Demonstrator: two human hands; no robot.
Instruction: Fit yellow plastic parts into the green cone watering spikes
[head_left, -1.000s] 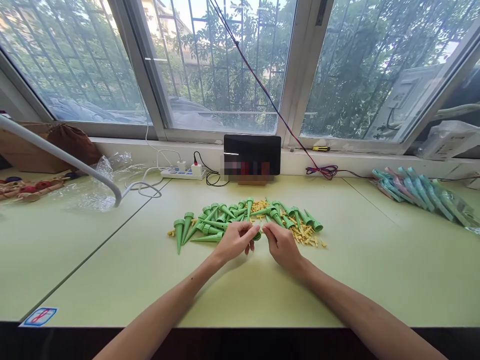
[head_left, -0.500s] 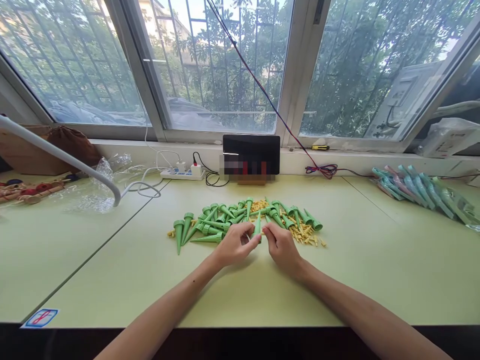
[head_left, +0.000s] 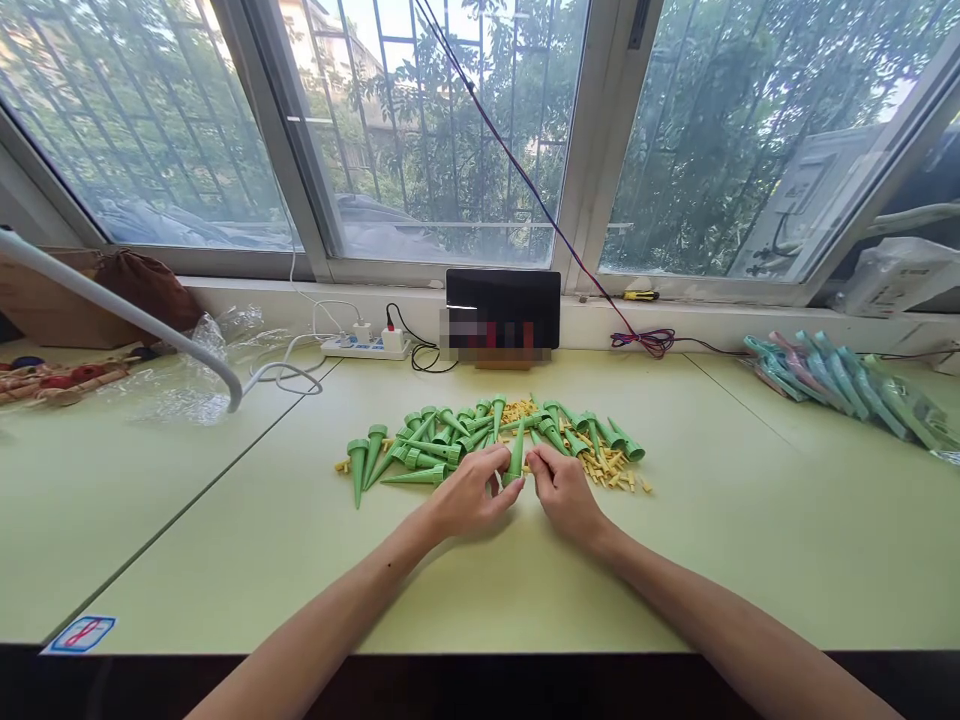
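My left hand (head_left: 471,494) grips a green plastic watering spike (head_left: 517,456) between thumb and fingers, its tip pointing up. Close beside it on the right, my right hand (head_left: 565,496) is closed in a pinch. A small yellow plastic piece (head_left: 527,468) shows at the right fingertips, against the spike's side; most of it is hidden. Behind my hands lies a pile of more green watering spikes (head_left: 420,450), heaped to the left and right. Loose yellow plastic pieces (head_left: 611,468) are scattered among and in front of the right part of the pile.
A dark-screened tablet (head_left: 502,310) stands at the back on a small stand. Left of it are a power strip (head_left: 366,346), a white lamp arm (head_left: 150,310) and clear plastic wrap (head_left: 199,370). Bagged pastel items (head_left: 840,375) lie far right on the pale table (head_left: 750,520).
The spike in my left hand has tilted slightly to the right, and the left fingers have shifted a little on its lower part. My right hand stays almost in place.
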